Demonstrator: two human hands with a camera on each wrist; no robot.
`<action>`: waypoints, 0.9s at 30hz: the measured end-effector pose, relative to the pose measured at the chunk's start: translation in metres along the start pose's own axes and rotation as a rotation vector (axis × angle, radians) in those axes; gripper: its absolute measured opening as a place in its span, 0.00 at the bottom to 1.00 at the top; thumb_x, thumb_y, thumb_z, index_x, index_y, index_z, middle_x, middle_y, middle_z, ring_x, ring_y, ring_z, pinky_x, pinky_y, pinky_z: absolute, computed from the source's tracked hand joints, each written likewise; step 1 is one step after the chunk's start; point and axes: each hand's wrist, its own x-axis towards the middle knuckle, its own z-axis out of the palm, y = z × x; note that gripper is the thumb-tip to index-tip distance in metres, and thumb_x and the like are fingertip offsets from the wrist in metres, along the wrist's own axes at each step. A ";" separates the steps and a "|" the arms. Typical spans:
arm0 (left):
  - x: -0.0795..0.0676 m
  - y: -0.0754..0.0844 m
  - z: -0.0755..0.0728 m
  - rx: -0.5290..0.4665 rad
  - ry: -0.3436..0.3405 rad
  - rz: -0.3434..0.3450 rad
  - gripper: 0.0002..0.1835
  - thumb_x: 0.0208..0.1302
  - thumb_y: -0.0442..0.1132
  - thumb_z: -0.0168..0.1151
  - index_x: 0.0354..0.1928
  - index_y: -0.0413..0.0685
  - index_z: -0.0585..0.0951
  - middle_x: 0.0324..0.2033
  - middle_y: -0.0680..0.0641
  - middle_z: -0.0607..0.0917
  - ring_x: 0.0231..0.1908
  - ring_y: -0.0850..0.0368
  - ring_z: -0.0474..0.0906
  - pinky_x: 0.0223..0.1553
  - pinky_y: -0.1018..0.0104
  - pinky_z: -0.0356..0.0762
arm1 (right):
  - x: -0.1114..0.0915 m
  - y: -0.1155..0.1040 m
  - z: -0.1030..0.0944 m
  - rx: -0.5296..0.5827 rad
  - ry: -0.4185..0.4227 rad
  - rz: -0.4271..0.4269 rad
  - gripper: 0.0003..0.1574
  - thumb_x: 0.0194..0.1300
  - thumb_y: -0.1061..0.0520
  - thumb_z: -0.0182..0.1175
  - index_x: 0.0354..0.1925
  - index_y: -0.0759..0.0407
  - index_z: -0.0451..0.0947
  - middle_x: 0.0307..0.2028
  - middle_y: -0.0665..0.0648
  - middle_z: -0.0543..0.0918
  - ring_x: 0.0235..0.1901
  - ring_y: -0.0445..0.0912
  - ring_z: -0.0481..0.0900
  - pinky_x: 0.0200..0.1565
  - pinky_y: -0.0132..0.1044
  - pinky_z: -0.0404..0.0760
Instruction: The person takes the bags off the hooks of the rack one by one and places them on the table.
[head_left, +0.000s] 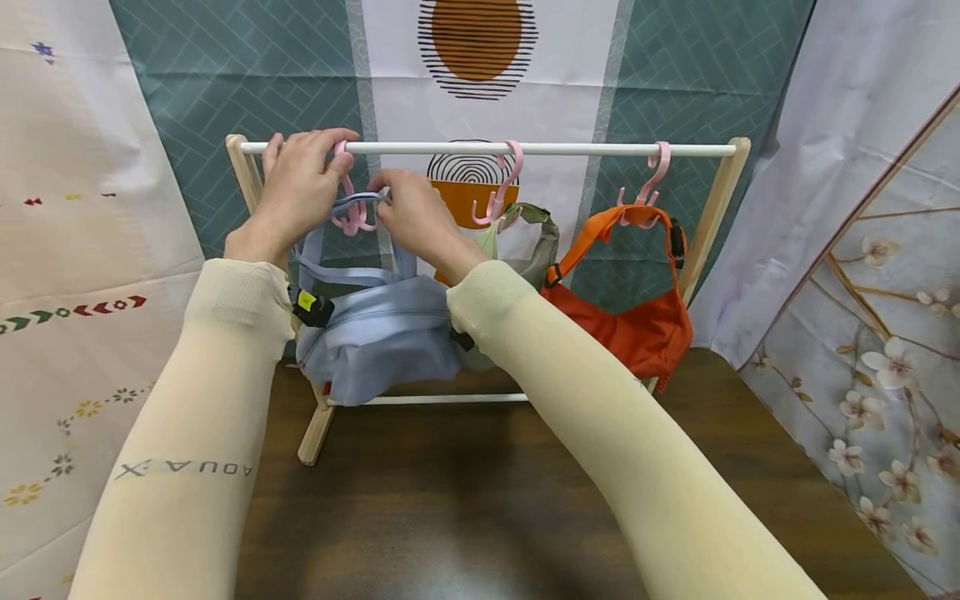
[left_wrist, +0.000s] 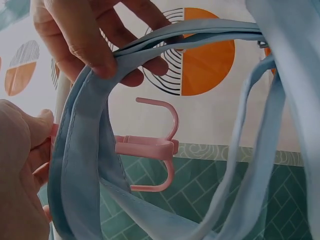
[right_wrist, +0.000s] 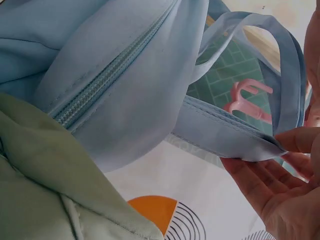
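At the left part of the white rail, my left hand [head_left: 296,183] has its fingers over the bar and its thumb against a pink hook hanger [head_left: 352,218]. The left wrist view shows the stem of that hanger [left_wrist: 145,146] gripped between thumb and fingers. My right hand [head_left: 420,217] pinches the top of a light blue strap [right_wrist: 230,132], just to the right of the hanger. Below hangs the light blue bag [head_left: 382,333] that the strap belongs to. In the left wrist view, the looped straps [left_wrist: 82,145] pass in front of the hanger's prongs.
Farther right, a green bag [head_left: 543,250] and an orange bag [head_left: 622,308] hang from two more pink hangers on the rail [head_left: 585,150]. The rack's wooden legs [head_left: 318,433] stand on a dark brown table [head_left: 420,517]. Patterned cloth hangs behind and on both sides.
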 end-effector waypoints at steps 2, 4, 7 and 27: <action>0.000 0.000 0.000 0.001 -0.001 0.000 0.24 0.85 0.45 0.43 0.76 0.48 0.70 0.73 0.42 0.73 0.77 0.45 0.56 0.77 0.47 0.23 | -0.001 0.000 0.001 0.007 -0.006 -0.008 0.21 0.79 0.62 0.53 0.65 0.56 0.79 0.45 0.53 0.82 0.31 0.45 0.76 0.32 0.31 0.73; 0.000 0.000 -0.001 0.001 -0.001 0.001 0.24 0.85 0.45 0.43 0.76 0.48 0.70 0.73 0.42 0.73 0.77 0.45 0.56 0.77 0.47 0.24 | -0.002 0.000 0.001 0.009 -0.009 -0.015 0.20 0.79 0.62 0.53 0.65 0.57 0.79 0.42 0.53 0.81 0.31 0.45 0.75 0.33 0.31 0.73; 0.001 0.001 -0.001 0.001 0.002 0.003 0.24 0.85 0.44 0.43 0.75 0.47 0.71 0.72 0.41 0.73 0.77 0.45 0.57 0.77 0.46 0.24 | -0.004 0.001 0.002 -0.002 -0.009 -0.023 0.20 0.79 0.62 0.53 0.64 0.57 0.79 0.41 0.53 0.81 0.30 0.45 0.74 0.32 0.31 0.72; 0.000 0.001 -0.001 0.002 -0.012 0.003 0.24 0.85 0.44 0.44 0.76 0.46 0.70 0.73 0.41 0.72 0.78 0.45 0.55 0.77 0.46 0.23 | -0.018 0.005 0.000 0.045 -0.030 -0.066 0.20 0.78 0.61 0.55 0.63 0.57 0.80 0.34 0.54 0.80 0.27 0.45 0.74 0.30 0.31 0.72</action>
